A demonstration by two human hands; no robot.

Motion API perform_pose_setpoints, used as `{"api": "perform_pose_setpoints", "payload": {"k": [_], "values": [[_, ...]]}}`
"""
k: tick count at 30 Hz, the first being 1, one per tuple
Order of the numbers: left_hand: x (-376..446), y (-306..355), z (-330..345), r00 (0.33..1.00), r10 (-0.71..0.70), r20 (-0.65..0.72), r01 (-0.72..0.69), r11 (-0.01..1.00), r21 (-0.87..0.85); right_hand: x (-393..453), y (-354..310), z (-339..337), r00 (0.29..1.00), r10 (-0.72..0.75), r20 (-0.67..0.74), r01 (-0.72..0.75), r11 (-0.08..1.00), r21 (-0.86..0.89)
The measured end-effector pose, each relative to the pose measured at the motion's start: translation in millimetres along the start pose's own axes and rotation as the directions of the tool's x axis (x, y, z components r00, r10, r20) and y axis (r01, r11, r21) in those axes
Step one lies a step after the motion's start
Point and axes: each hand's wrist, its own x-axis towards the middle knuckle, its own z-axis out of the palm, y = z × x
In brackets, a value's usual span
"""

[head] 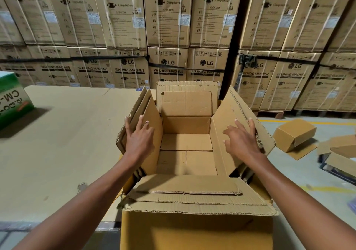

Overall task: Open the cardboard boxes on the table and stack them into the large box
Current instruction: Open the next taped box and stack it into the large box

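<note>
A large brown cardboard box (194, 232) stands open in front of me at the table's right end. Nested inside it is a smaller open box (185, 126) whose flaps stand up alongside the large box's flaps. My left hand (139, 137) lies flat with spread fingers against the left flaps (152, 134). My right hand (241, 140) rests with spread fingers on the inner face of the right flap (231, 111). Neither hand grips anything. The inner box's floor (185, 153) is bare.
The table (63, 143) is covered in brown cardboard sheet. A green and white carton (11, 97) stands at its far left. Small brown boxes (294, 134) lie on the floor at the right. Stacked washing machine cartons (167, 18) fill the background.
</note>
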Motion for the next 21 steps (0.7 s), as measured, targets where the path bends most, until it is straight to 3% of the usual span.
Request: {"api": "perform_pose_setpoints", "payload": {"k": [5, 11, 15, 21], "values": [[-15.4, 2.3, -16.8, 0.989, 0.005, -0.146, -0.052, 0.947, -0.317, 0.3, -5.7, -20.0, 0.995, 0.036, 0.096, -0.07, 0.924, 0.376], [-54.1, -10.2, -32.8, 0.965, -0.107, -0.239, -0.106, 0.676, -0.729, -21.8, -31.8, -65.0, 0.998, -0.027, 0.053, -0.015, 0.749, 0.662], [-93.2, -23.6, -42.1, 0.932, -0.293, -0.212, -0.048, 0.482, -0.875, -46.6, -57.9, -78.9, 0.993, -0.112, 0.032, 0.04, 0.584, 0.81], [-162.9, -48.6, -39.7, 0.847, -0.525, -0.079, 0.132, 0.354, -0.926, -75.0, -119.6, -82.2, 0.987, -0.12, -0.102, 0.127, 0.213, 0.969]]}}
